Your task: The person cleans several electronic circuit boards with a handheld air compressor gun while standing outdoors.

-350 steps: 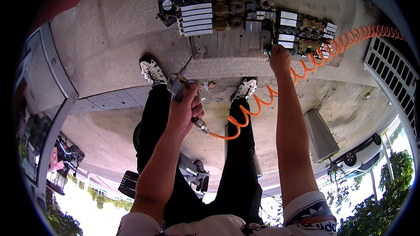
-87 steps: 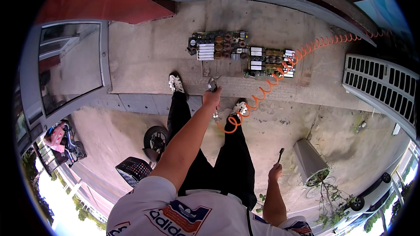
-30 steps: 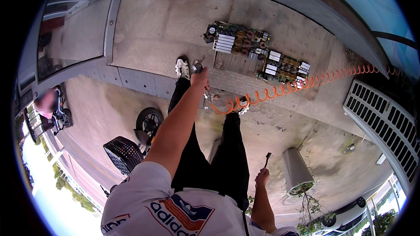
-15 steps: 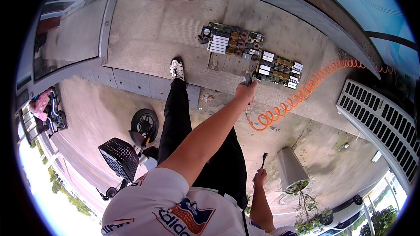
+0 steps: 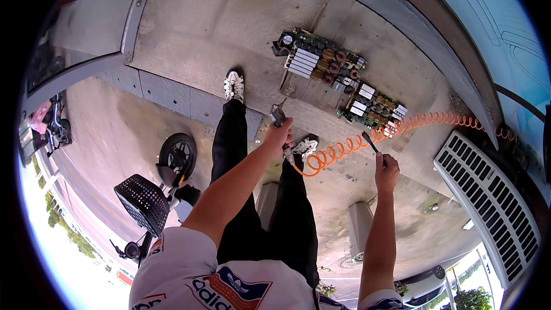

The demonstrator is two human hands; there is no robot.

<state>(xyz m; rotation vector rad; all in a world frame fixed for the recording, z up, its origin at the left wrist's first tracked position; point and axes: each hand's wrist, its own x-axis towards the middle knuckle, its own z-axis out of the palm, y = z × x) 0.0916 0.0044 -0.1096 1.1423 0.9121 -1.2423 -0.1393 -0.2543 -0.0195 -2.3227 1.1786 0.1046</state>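
My left hand (image 5: 278, 136) is closed around a grey air blow gun (image 5: 278, 115), held in front of my legs to the left of the boards. From its lower end runs an orange coiled air hose (image 5: 427, 119) that stretches off to the right. In my right hand (image 5: 387, 173) is a slim black brush (image 5: 369, 140), its head pointing up and left near the smaller board. Two circuit boards crowded with capacitors, coils and pale heat sinks lie on the concrete step: a larger board (image 5: 329, 60) and, right of it, a smaller board (image 5: 376, 108).
A flat wooden-looking board (image 5: 313, 93) lies beside the larger circuit board. At the right is a white slatted grille (image 5: 493, 206); a grey planter (image 5: 360, 227) stands behind my right arm. On the left are a glass door (image 5: 97, 17) and a scooter with a black basket (image 5: 142, 204).
My left hand with the blow gun has swung left, away from the boards, drawing the hose along. My right hand has come up and forward with the brush toward the smaller board.
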